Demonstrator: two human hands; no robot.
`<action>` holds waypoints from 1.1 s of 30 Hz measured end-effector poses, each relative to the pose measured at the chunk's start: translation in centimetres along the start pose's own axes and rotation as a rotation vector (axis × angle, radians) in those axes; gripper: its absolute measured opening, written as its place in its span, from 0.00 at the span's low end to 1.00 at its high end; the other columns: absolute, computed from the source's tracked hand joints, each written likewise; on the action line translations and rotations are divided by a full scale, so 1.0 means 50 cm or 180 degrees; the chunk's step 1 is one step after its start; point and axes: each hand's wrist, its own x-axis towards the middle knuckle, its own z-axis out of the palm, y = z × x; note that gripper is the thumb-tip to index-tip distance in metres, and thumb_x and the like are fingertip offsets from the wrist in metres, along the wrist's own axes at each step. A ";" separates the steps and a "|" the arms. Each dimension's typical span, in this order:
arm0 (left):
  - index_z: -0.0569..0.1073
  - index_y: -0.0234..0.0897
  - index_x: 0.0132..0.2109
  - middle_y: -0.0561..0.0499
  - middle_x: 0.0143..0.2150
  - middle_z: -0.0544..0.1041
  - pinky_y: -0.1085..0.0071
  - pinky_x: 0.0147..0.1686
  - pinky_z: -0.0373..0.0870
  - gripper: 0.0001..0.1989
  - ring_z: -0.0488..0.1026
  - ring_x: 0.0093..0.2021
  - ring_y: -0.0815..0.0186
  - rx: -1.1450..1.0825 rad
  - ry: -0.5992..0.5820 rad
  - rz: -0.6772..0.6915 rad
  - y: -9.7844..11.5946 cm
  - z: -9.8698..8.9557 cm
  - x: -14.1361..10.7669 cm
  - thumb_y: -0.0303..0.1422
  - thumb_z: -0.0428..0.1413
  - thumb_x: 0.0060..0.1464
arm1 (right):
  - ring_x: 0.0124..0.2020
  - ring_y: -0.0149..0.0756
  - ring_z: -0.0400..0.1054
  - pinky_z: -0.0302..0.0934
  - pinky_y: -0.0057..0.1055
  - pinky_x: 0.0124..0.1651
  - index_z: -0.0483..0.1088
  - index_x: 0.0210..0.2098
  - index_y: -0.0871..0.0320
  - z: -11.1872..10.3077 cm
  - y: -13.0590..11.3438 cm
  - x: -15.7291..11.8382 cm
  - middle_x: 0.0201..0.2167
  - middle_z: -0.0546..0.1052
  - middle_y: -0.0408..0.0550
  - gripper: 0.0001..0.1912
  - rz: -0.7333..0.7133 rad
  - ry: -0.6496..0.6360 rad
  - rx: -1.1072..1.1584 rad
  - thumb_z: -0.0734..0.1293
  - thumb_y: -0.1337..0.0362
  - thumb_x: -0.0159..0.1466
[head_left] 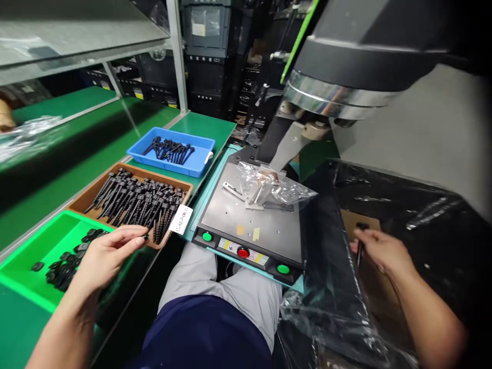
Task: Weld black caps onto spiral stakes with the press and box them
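Your left hand (111, 252) pinches a small dark part (145, 237), lower left; your right hand (386, 252) grips a black rod (360, 252), lower right. Black stems (130, 197) crowd the brown tray (89, 196), centre left: much seemingly undone; blue tray (165, 165) holds fewer, finished or not unclear

A long, smooth, flat green surface (17, 328) with pale metal edging runs along the left. Directly on it, three rectangular plastic trays form a row: a bright green tray (38, 243) nearest, a brown tray (92, 193) just beyond it, and a shallow blue tray (163, 165) farthest, close beside the brown one. Crumpled clear plastic film (28, 134) lies at the far left, well apart from the trays.
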 end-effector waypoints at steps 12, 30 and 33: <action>0.79 0.36 0.33 0.46 0.40 0.82 0.62 0.48 0.75 0.15 0.79 0.41 0.61 -0.2823 -0.1956 -0.0964 0.110 0.374 0.043 0.31 0.72 0.35 | 0.22 0.27 0.66 0.62 0.24 0.25 0.68 0.25 0.58 0.131 -0.039 -0.358 0.25 0.67 0.42 0.16 -0.0850 -0.2557 0.0936 0.65 0.56 0.65; 0.82 0.38 0.30 0.44 0.42 0.81 0.58 0.46 0.73 0.10 0.77 0.43 0.56 -0.2519 -0.1969 -0.0479 0.084 0.421 0.030 0.31 0.71 0.35 | 0.20 0.27 0.56 0.51 0.25 0.23 0.65 0.24 0.58 0.199 -0.039 -0.378 0.19 0.63 0.40 0.18 -0.0706 -0.2862 0.1436 0.64 0.54 0.65; 0.82 0.38 0.29 0.43 0.42 0.81 0.56 0.44 0.74 0.10 0.78 0.42 0.55 -0.2455 -0.2115 -0.0439 0.082 0.415 0.036 0.32 0.71 0.36 | 0.16 0.26 0.51 0.47 0.25 0.20 0.66 0.27 0.58 0.200 -0.036 -0.375 0.15 0.59 0.36 0.18 -0.0314 -0.3436 0.1751 0.62 0.51 0.66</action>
